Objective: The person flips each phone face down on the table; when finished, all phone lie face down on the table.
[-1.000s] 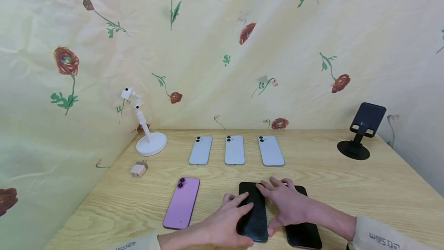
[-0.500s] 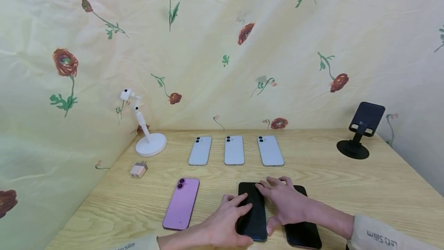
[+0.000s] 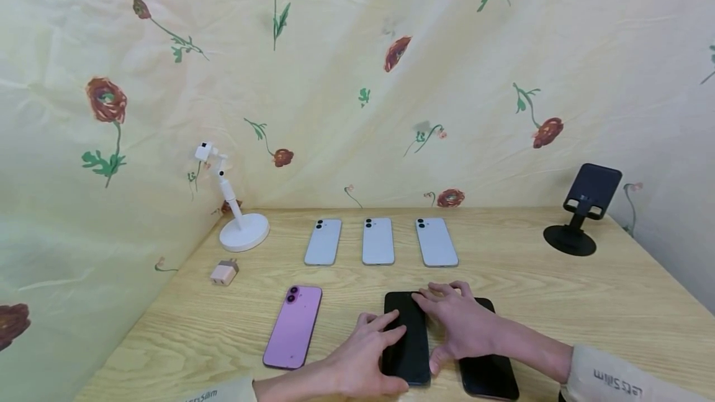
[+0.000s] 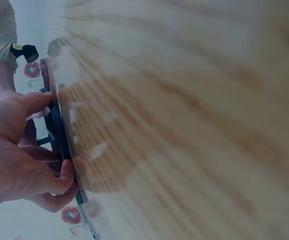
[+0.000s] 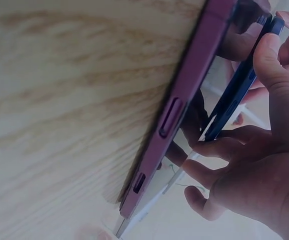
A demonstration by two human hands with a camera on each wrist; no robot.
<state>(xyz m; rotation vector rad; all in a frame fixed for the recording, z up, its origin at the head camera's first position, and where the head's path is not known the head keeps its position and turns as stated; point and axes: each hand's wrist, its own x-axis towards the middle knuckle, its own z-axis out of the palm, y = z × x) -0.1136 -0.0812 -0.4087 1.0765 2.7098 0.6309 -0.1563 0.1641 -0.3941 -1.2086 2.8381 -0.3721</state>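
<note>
A dark blue phone (image 3: 412, 352) lies screen up near the table's front, between both hands. My left hand (image 3: 365, 355) holds its left side, thumb low by the near end and two fingertips over the screen. On its right side my right hand (image 3: 463, 327) grips the edge, index finger by the far corner and thumb near the bottom. In the left wrist view, thumb and fingers meet the phone's edge (image 4: 59, 132). Partly under my right forearm lies a second screen-up phone (image 3: 490, 377), whose purple side frame (image 5: 184, 95) shows in the right wrist view.
A purple phone (image 3: 293, 327) lies back up to the left. Along the back are three pale phones, left (image 3: 323, 244), middle (image 3: 378, 244) and right (image 3: 437, 244). A white stand (image 3: 244, 232), a plug adapter (image 3: 224, 272) and a black phone stand (image 3: 581, 209) stand farther out.
</note>
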